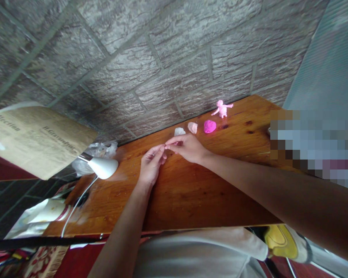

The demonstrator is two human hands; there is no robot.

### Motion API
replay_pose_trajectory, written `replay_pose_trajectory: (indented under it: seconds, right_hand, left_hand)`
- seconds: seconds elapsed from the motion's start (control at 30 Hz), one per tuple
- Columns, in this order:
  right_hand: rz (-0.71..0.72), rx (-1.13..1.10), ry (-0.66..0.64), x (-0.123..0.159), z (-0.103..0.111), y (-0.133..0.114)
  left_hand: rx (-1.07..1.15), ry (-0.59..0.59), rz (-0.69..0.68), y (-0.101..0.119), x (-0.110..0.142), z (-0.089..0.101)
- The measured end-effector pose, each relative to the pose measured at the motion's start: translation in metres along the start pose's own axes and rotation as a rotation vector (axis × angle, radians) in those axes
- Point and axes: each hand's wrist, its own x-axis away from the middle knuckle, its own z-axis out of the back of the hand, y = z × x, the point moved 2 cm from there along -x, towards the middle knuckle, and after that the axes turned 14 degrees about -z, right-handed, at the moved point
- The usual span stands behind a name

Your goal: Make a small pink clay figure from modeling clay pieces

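Observation:
My left hand [151, 164] and my right hand [188, 146] meet fingertip to fingertip above the wooden table [197, 197]. Both are closed in a pinch, and whatever sits between the fingertips is too small to make out. Just beyond my right hand lies a white lump [179, 131], partly covered by the fingers. Beside it are a pale pink lump [192, 127] and a bright magenta lump [210, 126], which look like modelling clay. A small pink figure [222, 109] with outstretched arms stands behind the magenta lump.
A white lamp [104, 167] with a cord stands at the left, under a printed brown paper bag [37, 135]. Clear crumpled plastic [104, 150] lies behind it. A stone-patterned wall [162, 65] borders the table's back edge. A pixelated patch [316, 143] covers the right side.

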Motion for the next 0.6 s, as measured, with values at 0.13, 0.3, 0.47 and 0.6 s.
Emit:
replay_pose_trajectory:
  seconds: [0.13,0.3,0.47,0.6]
  right_hand:
    - [-0.010,-0.007,0.026,-0.0002,-0.0011,0.0003]
    - [0.007,0.011,0.020,-0.0003,-0.0015,0.0018]
    - [0.004,0.065,0.007,0.0016,0.0005,0.0011]
    - [0.010,0.085,0.022,0.0027,0.0019,-0.0010]
  left_hand:
    - [-0.057,-0.042,-0.032,-0.0029,-0.0007,0.0010]
    - [-0.064,-0.066,-0.013,-0.0012,-0.0001,-0.0007]
    - [-0.040,-0.044,-0.032,-0.0008,-0.0007,-0.0008]
    - [-0.036,-0.047,-0.047,-0.0016,-0.0006,-0.0008]
